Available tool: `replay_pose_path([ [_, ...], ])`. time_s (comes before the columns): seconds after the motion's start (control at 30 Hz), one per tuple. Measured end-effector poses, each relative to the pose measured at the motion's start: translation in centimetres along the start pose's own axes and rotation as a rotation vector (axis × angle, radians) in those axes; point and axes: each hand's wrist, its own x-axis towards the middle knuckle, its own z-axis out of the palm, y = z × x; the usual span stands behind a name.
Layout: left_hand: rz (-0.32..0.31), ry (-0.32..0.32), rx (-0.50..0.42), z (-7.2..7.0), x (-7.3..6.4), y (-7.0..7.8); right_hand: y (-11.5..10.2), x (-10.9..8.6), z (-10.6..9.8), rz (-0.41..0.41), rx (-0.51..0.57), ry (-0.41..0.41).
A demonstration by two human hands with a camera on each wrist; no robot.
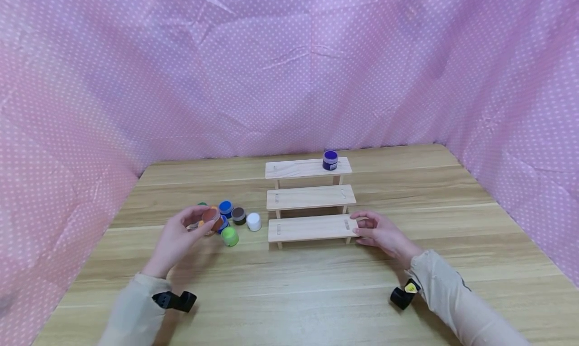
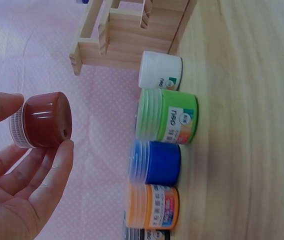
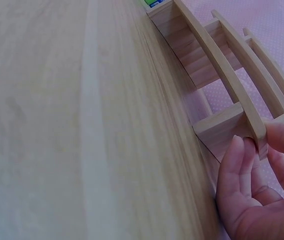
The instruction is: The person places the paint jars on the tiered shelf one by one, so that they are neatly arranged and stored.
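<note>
My left hand (image 1: 183, 235) pinches a reddish-brown paint jar (image 2: 47, 120) between thumb and fingers, raised above a cluster of jars. Below and beside it stand a light green jar (image 1: 230, 236), a blue jar (image 2: 154, 162), an orange jar (image 2: 152, 206), a dark brown jar (image 1: 238, 216) and a white jar (image 1: 254, 222). My right hand (image 1: 382, 234) grips the right end of the lowest shelf of a three-step wooden stand (image 1: 312, 228), thumb above and fingers beneath. On the top step, toward its right end, sits a purple jar (image 1: 330, 160).
Another blue jar (image 1: 226, 209) stands at the back of the cluster, left of the stand. The wood-grain table (image 1: 289, 296) reaches back to a pink polka-dot cloth (image 1: 289, 75) that hangs behind and along both sides.
</note>
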Motion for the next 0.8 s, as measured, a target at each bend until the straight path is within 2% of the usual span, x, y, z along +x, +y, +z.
replay_pose_path([
  [0.13, 0.013, 0.013, -0.003, 0.3, 0.4, 0.3, 0.1, 0.0, -0.1, 0.011, 0.013, -0.002],
  [0.53, 0.036, -0.031, -0.062, 0.7, 1.6, 1.6, 0.2, 0.2, -0.2, 0.013, 0.007, 0.001],
  [0.73, 0.042, -0.024, -0.029, 0.9, 2.3, 2.3, 0.0, 0.0, -0.1, 0.0, -0.003, -0.009],
  [0.8, 0.042, -0.026, -0.044, 1.0, 2.7, 2.5, 0.0, 0.0, -0.1, 0.006, -0.002, 0.0],
])
